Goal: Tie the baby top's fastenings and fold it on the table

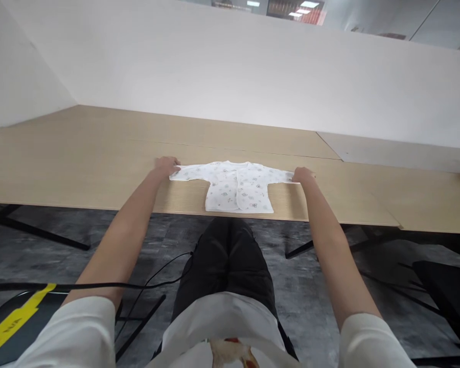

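Observation:
A small white baby shirt (239,186) with a scattered grey print lies spread out flat on the wooden table (99,153). Its sleeves stretch out to both sides, and its lower hem is close to the table's front edge. My left hand (167,166) grips the cuff of the sleeve on the left, the fingertips closed over the cloth. At the other cuff, my right hand (304,175) has its fingers curled around the sleeve end and hides part of it. A front overlap runs down the middle of the shirt.
A white partition (230,71) rises behind the table. A black cable (99,285) crosses in front of my left arm. Below left is a dark chair (42,312) with yellow tape; another dark chair (444,291) stands at the right. Black table legs (42,232) show underneath.

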Available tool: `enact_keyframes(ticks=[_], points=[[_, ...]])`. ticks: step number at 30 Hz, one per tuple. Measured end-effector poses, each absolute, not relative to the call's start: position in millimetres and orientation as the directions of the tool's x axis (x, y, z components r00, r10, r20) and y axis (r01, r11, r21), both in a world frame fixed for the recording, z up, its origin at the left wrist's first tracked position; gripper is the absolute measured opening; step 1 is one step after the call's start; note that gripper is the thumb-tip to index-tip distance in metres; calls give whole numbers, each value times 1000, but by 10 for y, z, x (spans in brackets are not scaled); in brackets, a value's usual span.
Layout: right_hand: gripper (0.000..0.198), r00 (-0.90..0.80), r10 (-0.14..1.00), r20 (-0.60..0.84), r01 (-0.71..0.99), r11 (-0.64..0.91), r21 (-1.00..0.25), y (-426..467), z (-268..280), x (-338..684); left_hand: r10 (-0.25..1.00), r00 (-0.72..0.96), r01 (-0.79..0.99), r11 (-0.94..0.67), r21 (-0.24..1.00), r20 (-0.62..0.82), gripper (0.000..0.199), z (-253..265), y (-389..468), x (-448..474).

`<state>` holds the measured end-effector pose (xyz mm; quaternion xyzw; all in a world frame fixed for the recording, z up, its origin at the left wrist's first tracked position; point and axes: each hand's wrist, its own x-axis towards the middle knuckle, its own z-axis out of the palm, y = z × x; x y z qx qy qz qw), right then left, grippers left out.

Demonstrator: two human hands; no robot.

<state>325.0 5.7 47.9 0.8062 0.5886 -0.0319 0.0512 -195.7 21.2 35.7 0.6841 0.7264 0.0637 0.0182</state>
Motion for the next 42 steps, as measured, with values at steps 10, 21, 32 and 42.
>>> enact_keyframes(ticks=[10,21,32,42], points=[[25,71,992,102,960,-40,-276,111,427,1885,920,316,876,-376,302,230,35,254,202,-110],[32,-85,978,190,890,160,-426,98,-10,1457,919,223,787,-366,497,325,37,-137,173,84],[25,-100,948,301,828,247,-503,40,-70,1477,911,205,707,-390,589,357,23,-179,184,74],[26,-66,941,331,803,247,-542,77,-137,1514,885,265,774,-432,463,383,28,-217,204,95]])
